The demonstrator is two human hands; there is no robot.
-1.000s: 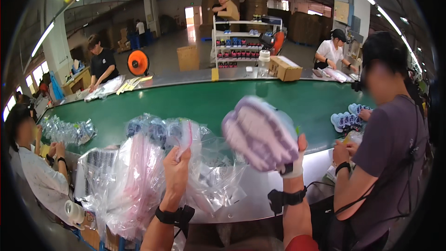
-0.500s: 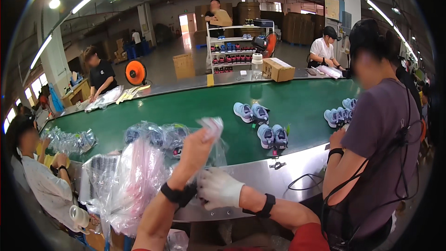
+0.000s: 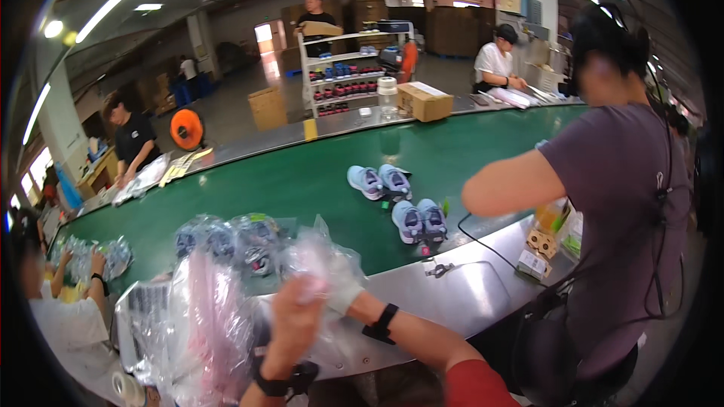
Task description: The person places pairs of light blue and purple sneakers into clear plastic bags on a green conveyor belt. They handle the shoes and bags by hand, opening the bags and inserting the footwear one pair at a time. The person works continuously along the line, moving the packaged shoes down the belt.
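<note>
My left hand (image 3: 298,313) is closed on a transparent plastic bag (image 3: 320,245), which rises above the fingers and is smeared by motion. Against the same bag is my right hand (image 3: 341,275) in a white glove; film and blur hide its fingers, and I cannot tell whether it is inside the bag. Left of my hands, a heap of transparent bags (image 3: 207,324) with a pinkish tint lies over the table edge. Just beyond it, bagged shoes (image 3: 219,240) rest on the green belt. Two pairs of light blue sneakers (image 3: 407,218) stand unwrapped to the right of my hands.
The green conveyor belt (image 3: 302,185) runs across, with a metal ledge (image 3: 475,279) on my side. A co-worker (image 3: 626,173) stands close on the right, arm reaching over the belt. Small boxes (image 3: 535,256) and a black cable (image 3: 490,245) lie there. A shoe rack (image 3: 351,75) stands beyond.
My left hand has come lower, and the bag has spread out above it. My right hand has moved up against the bag. The right co-worker's arm now stretches over the belt. The view has shifted.
</note>
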